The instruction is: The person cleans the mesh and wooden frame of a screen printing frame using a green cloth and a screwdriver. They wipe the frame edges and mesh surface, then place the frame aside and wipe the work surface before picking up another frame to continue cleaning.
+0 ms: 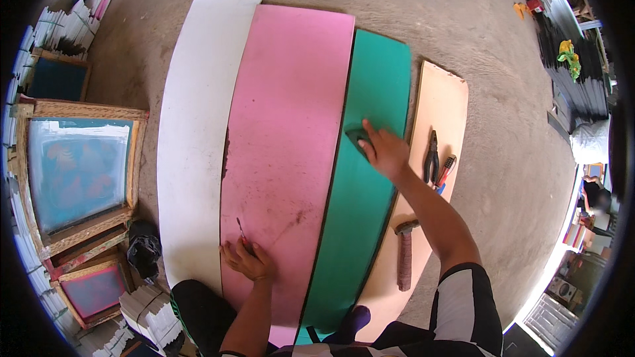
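Observation:
My left hand (250, 263) rests on a pink board (291, 92), fingers curled around a small tool with a red handle and a thin metal shaft (240, 226), perhaps a screwdriver. To the right, my right hand (389, 152) reaches over a long green board (380, 73). Between its thumb and fingers is a small dark green piece (354, 135), close against the board's left edge. Its exact kind cannot be made out. A white board (198, 92) lies left of the pink one. The pink and green boards lie side by side, with a dark line between them.
On a beige board (436, 99) at the right lie pliers (431, 157), a red-and-black tool (447, 166) and a hammer (405, 254). Wooden-framed screens (83, 109) and stacked white sheets (142, 311) stand at the left. Concrete floor (516, 178) surrounds the boards.

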`<state>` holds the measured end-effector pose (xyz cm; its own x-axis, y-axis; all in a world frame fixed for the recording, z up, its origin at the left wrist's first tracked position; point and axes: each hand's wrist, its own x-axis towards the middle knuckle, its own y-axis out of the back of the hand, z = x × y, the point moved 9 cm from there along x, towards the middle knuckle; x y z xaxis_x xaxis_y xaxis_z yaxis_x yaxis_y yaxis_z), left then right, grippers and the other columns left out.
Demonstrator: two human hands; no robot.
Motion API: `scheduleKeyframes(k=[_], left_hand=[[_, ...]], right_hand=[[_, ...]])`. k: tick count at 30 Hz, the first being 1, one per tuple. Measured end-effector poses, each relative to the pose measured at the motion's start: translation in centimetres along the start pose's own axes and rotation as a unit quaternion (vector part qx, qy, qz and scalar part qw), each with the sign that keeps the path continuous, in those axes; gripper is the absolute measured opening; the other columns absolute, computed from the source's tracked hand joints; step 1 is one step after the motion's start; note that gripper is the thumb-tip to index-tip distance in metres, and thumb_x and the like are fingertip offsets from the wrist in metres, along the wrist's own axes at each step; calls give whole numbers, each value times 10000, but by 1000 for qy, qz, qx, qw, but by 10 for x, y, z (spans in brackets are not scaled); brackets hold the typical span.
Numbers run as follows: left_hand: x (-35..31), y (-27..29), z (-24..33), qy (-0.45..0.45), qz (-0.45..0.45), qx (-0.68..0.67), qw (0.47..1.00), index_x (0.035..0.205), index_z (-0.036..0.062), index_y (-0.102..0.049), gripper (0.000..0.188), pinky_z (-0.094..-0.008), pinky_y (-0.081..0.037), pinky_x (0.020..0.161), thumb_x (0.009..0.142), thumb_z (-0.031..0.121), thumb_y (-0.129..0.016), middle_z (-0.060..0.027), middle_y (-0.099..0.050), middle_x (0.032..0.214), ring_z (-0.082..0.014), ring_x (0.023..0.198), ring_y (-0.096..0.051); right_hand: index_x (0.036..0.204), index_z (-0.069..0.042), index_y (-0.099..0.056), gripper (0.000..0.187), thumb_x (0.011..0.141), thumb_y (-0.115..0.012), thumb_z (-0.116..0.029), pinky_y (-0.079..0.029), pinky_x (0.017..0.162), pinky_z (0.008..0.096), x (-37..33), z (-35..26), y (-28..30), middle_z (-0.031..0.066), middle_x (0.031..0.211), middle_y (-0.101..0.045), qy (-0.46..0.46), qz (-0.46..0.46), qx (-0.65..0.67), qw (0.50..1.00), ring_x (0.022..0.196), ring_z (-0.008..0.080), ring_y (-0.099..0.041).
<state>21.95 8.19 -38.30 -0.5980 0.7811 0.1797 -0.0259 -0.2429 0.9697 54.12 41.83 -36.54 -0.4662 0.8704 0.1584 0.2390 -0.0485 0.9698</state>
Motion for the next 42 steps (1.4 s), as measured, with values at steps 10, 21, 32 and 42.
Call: scheduleKeyframes(k=[10,21,32,42], left_hand=[[0,-8,-4,26,-31,-4,999,1272,3,-542,469,-629,-245,1105,938,329,-582,-270,-389,1455,-492,1385,-291],[-5,-10,-10,26,-28,6,999,1271,-11,-544,472,-628,-226,1109,925,307,-587,-290,-382,1450,-490,1388,-279],[-6,-7,-7,21,-34,9,999,1245,-21,-541,467,-639,-229,1105,920,311,-587,-278,-390,1442,-498,1398,-265],[1,-1,-1,10,-24,-15,1000,1223,-9,-569,413,-645,-245,1102,922,275,-577,-269,-404,1428,-500,1387,-285]], right_hand=[[1232,-88,-652,424,864,-705,-294,-482,496,350,-55,-37,9,62,719,-550,31,44,12,998,549,233,-558],[1216,-138,-592,330,1008,-439,-344,-527,870,513,-1,-3,-66,149,1086,-665,77,-302,23,950,995,397,-646],[1062,-187,-691,250,950,-539,-351,-550,866,497,32,3,-29,143,1081,-698,68,-183,54,979,1030,340,-673],[1060,-149,-606,168,1000,-483,-247,-502,496,428,131,114,8,90,788,-672,-54,126,-189,972,629,287,-656]])
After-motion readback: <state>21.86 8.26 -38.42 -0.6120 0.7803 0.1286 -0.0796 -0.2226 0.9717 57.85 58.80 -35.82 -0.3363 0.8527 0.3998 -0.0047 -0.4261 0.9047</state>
